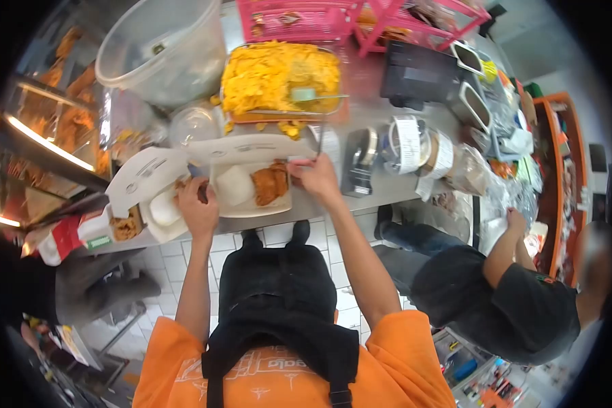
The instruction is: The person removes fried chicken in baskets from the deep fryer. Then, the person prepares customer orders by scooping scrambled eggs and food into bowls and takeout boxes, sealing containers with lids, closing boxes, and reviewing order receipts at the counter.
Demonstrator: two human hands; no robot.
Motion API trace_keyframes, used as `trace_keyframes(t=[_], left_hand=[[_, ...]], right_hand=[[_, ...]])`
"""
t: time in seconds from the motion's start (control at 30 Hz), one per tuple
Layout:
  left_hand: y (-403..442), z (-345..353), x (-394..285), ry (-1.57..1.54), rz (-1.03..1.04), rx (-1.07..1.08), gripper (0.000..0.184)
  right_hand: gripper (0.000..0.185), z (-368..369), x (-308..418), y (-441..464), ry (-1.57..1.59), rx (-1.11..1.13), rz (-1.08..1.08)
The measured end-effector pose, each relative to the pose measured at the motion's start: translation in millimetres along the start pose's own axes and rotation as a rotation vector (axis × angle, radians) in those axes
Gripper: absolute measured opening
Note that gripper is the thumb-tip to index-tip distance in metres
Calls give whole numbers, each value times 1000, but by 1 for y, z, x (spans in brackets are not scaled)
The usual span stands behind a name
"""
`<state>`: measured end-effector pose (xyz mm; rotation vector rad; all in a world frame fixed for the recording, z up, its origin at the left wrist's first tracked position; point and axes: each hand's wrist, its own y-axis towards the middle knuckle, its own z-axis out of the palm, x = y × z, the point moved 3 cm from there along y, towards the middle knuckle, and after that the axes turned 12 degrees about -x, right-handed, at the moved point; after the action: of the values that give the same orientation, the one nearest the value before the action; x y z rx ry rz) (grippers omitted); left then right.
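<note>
An open paper takeout box (255, 209) lies at the table's near edge, holding a white rounded mound of rice (233, 185) and a piece of fried chicken (270, 183). My right hand (316, 178) is closed at this box's right rim. A second open takeout box (166, 233) sits to its left, with another white rice mound (164, 207) inside. My left hand (198, 204) has curled fingers where the two boxes meet; what they grip is hidden. Both lids stand raised behind the boxes.
A tray of yellow chips (262, 78) and a big clear tub (163, 61) stand behind. Pink baskets (299, 24) are farther back. To the right are a black device (418, 73) and labelled containers (408, 143). A co-worker (517, 299) stands right, another person (81, 285) left.
</note>
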<state>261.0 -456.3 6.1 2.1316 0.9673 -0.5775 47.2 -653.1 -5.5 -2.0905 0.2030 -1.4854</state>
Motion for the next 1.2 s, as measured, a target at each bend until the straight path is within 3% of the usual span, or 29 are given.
trace_keyframes(t=[0.03, 0.1, 0.17, 0.2, 0.27, 0.33, 0.37, 0.43, 0.47, 0.5, 0.57, 0.63, 0.7, 0.73, 0.83, 1.03, 1.1, 1.13, 1.2], left_hand=[[0, -2, 3, 39, 26, 6, 11], [-2, -5, 0, 70, 53, 21, 13], [-1, -15, -23, 100, 223, -187, 15], [-9, -18, -34, 88, 221, -183, 15], [-41, -31, -68, 25, 525, -248, 16], [-80, -5, -113, -355, 561, 231, 20], [-93, 22, -137, -348, 520, 363, 27], [-104, 84, -161, -312, 436, 391, 39], [-103, 107, -173, -226, 442, 372, 48], [-101, 123, -178, -138, 444, 357, 58], [-99, 139, -174, -107, 400, 377, 65], [-102, 139, -168, -69, 349, 390, 73], [-97, 126, -157, -106, 454, 554, 81], [-97, 123, -151, -137, 464, 594, 84], [-93, 117, -145, -180, 391, 584, 88], [-90, 111, -147, -164, 399, 538, 91], [-95, 114, -136, -199, 388, 542, 88], [-96, 115, -133, -235, 386, 543, 85], [-97, 113, -138, -171, 447, 478, 81]], right_hand=[[43, 10, -8, 0, -2, 22, 1], [47, 13, -22, 6, 102, -95, -296], [43, 7, -14, -23, 76, -130, -259], [39, -2, -13, -42, 58, -233, -371], [36, -21, -7, -70, 41, -352, -487], [38, -51, -7, -89, -69, -312, -493], [38, -56, -18, -82, -84, -300, -481], [45, -63, -28, -61, -24, -346, -726], [51, -69, -25, -69, -59, -235, -417], [51, -72, -25, -65, -65, -231, -413], [48, -81, -26, -62, -27, -363, -607], [48, -89, -40, -49, 11, -394, -647], [48, -93, -48, -43, -97, -426, -727], [45, -93, -39, -44, -104, -458, -837], [38, -91, -36, -35, -32, -403, -801], [16, -95, -13, -5, -34, -420, -989], [16, -94, -24, -4, 245, -426, -688], [16, -95, -32, -8, 243, -425, -688], [19, -89, -49, -26, -81, -327, -1014]])
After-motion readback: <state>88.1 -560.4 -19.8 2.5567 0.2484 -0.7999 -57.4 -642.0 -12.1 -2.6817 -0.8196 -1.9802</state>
